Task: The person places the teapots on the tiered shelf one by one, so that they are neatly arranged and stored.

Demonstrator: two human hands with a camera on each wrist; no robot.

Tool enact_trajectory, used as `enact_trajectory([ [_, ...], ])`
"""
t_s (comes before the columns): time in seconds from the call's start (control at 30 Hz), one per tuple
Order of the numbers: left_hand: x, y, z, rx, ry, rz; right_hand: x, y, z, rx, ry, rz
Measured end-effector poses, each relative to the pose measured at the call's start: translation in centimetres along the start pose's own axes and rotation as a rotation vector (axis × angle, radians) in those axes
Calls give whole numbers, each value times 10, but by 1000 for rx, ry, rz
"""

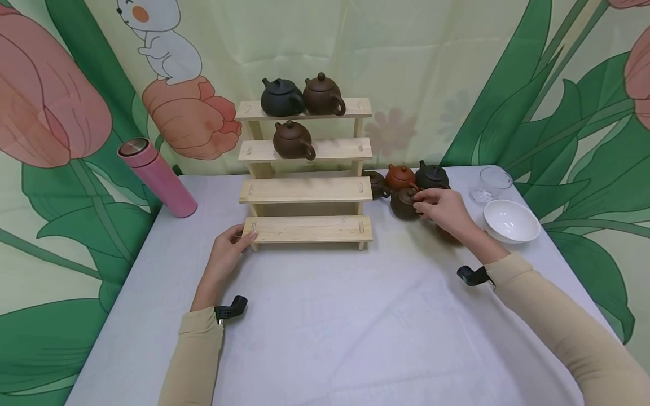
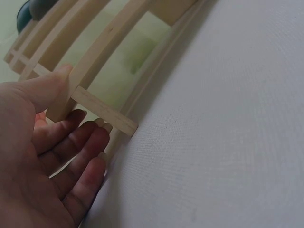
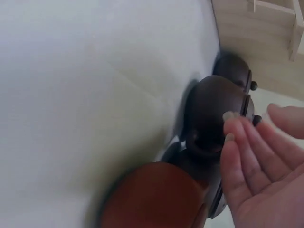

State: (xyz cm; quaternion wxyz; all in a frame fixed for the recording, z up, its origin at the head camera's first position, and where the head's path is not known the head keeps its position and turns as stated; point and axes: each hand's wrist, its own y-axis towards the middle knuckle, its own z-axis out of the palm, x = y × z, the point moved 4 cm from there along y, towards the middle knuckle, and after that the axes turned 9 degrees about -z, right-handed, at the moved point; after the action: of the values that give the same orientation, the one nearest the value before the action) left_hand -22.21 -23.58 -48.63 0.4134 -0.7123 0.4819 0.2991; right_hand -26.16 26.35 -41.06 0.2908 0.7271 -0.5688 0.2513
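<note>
My left hand (image 1: 223, 256) grips the left end of the lowest board of a tiered wooden stand (image 1: 304, 230), thumb on top and fingers below. In the right wrist view, my right hand (image 3: 263, 164) reaches beside a dark brown teapot (image 3: 213, 102), fingers near its lid and thumb spread apart. Around that teapot stand an orange-brown teapot (image 1: 399, 177), a black teapot (image 1: 431, 176) and another dark teapot (image 1: 377, 185). A reddish-brown pot (image 1: 449, 237) is mostly hidden under my right hand. On the stand's top tier sit a black teapot (image 1: 279, 100) and a brown teapot (image 1: 323, 95); one more brown teapot (image 1: 291, 140) occupies the second tier.
A pink thermos (image 1: 159, 180) stands at the table's back left. To the right are a white bowl (image 1: 512, 221) and clear glass ware (image 1: 495, 179). White cloth (image 1: 325, 327) covers the table, and a printed curtain (image 1: 406, 67) hangs behind it.
</note>
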Motion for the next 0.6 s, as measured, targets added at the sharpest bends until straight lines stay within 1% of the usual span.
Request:
enact_trajectory([
  [0.13,0,1,0,-1,2,5,-6,-4,-3,-3,-19,27],
  [0.27,1,1,0,0,-3,9,-8,-3,-6,2,-69,58],
  [0.47,1,2,0,-6,-3,-1,-7,-4,-6,73,-111,121],
  [0.6,1,1,0,-11,4,-2,-4,-4,-5,96,-124,122],
])
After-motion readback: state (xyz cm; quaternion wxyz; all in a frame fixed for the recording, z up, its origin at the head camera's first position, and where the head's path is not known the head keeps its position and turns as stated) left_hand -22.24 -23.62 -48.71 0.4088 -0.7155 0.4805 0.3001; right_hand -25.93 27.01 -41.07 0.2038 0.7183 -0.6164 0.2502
